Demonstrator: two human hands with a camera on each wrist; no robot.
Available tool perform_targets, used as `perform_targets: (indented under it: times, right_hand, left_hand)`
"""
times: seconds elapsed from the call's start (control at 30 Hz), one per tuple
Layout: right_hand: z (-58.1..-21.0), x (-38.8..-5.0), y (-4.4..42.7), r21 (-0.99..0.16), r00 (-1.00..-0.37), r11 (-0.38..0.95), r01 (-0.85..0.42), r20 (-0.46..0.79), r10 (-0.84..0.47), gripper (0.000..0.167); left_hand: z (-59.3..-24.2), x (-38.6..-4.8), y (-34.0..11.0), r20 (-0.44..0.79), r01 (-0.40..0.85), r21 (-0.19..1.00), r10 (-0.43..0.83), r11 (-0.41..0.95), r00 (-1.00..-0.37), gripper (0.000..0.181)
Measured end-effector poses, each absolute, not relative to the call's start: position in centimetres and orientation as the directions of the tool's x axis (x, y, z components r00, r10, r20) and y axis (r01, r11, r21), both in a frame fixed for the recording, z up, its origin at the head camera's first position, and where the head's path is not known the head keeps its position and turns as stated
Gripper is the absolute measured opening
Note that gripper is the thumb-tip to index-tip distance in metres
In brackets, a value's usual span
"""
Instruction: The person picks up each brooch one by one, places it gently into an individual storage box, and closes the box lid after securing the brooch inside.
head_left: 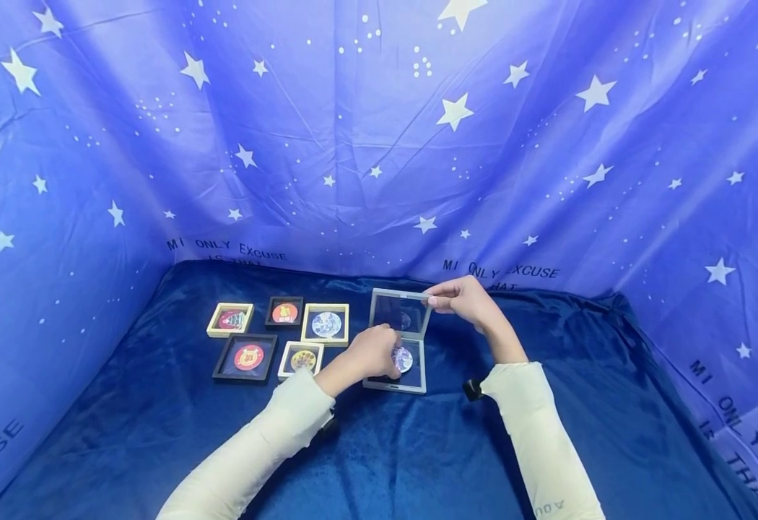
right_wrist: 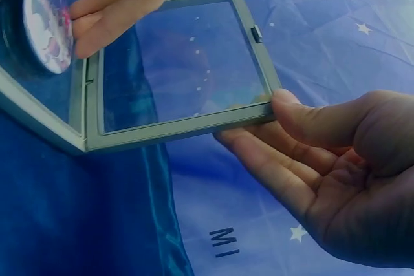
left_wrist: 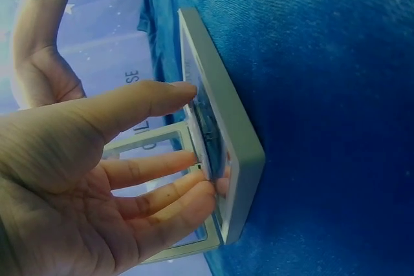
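A grey hinged display frame (head_left: 424, 372) with clear film stands opened on the blue cloth, its lid (right_wrist: 187, 125) tilted up at the back. My left hand (head_left: 371, 350) pinches a round badge (right_wrist: 50, 27) with a colourful print, thumb on one side and fingertips on the other. That badge is tilted at the film of the lower half; whether its lower edge touches the film I cannot tell. With thumb and fingers my right hand (head_left: 468, 302) grips the lid's free upper right corner. In the left wrist view, the lower half's side wall (left_wrist: 236, 121) shows beside the left fingers.
Left of the grey frame lie several display frames holding round badges: a black frame (head_left: 275, 354), a smaller black frame (head_left: 301, 312), a cream frame (head_left: 346, 325), and others. Dark blue velvet cloth (head_left: 405, 448) covers the table. A starry curtain (head_left: 353, 217) hangs behind.
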State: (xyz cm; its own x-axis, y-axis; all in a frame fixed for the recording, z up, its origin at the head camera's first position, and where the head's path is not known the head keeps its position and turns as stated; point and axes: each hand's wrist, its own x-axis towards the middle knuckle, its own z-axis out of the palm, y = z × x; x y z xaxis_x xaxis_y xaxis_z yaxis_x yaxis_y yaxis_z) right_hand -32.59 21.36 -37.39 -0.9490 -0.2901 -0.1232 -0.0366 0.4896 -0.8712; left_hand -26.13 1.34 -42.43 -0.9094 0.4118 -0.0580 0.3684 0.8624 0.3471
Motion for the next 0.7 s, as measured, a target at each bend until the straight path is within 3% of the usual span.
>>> perform_targets:
  times: [0.43,0.7]
  right_hand:
    - [-37.4,-32.3,21.9,-0.856,-0.946,0.514,-0.053,-0.121,-0.299,0.027]
    - [-37.5,-32.6,21.7,-0.870,-0.935,0.481,-0.111,-0.073,-0.347,0.028]
  left_hand:
    - [-40.2,-25.5,1.2,0.000,0.379,0.362,0.407,0.852,-0.913,0.045]
    - [-37.4,-25.6,0.2,0.159,0.373,0.477,0.338,0.796,-0.927,0.024]
